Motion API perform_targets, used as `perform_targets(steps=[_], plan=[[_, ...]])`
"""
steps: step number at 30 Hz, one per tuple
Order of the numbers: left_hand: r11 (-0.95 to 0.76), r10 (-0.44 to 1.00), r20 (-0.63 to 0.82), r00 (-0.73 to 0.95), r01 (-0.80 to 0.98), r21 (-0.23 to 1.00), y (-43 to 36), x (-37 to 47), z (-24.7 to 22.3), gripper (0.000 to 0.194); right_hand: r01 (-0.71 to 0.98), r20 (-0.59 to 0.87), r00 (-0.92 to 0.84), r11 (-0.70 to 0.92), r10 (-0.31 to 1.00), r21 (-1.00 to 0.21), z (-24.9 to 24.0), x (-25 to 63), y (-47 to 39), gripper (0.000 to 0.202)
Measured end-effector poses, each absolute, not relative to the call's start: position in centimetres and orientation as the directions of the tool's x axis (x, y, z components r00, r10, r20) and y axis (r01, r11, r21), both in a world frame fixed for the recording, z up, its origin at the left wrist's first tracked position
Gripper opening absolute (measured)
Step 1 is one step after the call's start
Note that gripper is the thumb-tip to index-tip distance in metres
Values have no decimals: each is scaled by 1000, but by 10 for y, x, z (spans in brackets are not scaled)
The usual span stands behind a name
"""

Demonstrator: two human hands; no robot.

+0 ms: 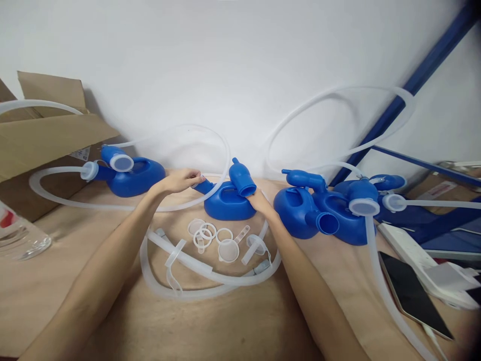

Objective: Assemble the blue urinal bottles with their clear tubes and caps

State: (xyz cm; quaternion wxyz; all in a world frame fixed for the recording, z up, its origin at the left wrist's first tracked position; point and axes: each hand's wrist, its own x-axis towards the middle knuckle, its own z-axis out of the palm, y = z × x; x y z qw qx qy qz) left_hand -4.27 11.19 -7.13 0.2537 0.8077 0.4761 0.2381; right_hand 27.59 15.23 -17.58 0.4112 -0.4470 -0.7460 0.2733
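A blue plastic bottle (230,206) with a side spout and an angled neck stands in the middle of the table. My left hand (185,180) is at its left spout, fingers pressed together; what they hold, if anything, is hidden. Against the bottle's right end, just below the neck opening, rests my right hand (259,200), its fingers mostly hidden behind the bottle. Nearer me lie clear rings (224,235), round caps (228,249) and a coiled translucent hose (210,273) with small fittings.
One blue bottle (137,178) stands left beside a cardboard box (56,145). Several more blue bottles (295,213), some with hoses, stand right. A phone (411,291) and a white power strip (406,250) lie at the right. A clear container (22,240) is far left.
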Motion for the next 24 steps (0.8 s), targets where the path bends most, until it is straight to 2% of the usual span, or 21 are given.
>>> perform_targets(steps=[4, 8, 11, 14, 16, 19, 22, 24], plan=[[-407, 881, 164, 444, 535, 740, 115, -42, -77, 45, 424, 363, -279, 453, 889, -784, -171, 276, 149, 47], [-390, 906, 258, 335, 428, 815, 105, -53, -66, 49, 417, 364, -293, 460, 884, -784, -165, 278, 143, 46], [-387, 908, 203, 367, 544, 744, 86, -61, -38, 48, 418, 365, -275, 453, 889, -788, -166, 277, 143, 44], [-451, 862, 68, 502, 699, 554, 64, -49, -17, 47, 420, 364, -250, 439, 897, -794, -168, 275, 146, 44], [-514, 811, -30, 584, 736, 440, 54, -29, -19, 47, 419, 364, -245, 437, 899, -796, -169, 274, 148, 45], [-601, 717, -160, 679, 718, 352, 50, 5, -41, 39, 420, 360, -247, 434, 900, -797, -168, 276, 149, 49], [-625, 625, -258, 737, 670, 399, 54, 22, -60, 42, 425, 353, -263, 436, 898, -793, -165, 281, 150, 52], [-616, 612, -230, 757, 638, 462, 57, 16, -59, 44, 424, 352, -289, 449, 890, -787, -160, 287, 149, 55]])
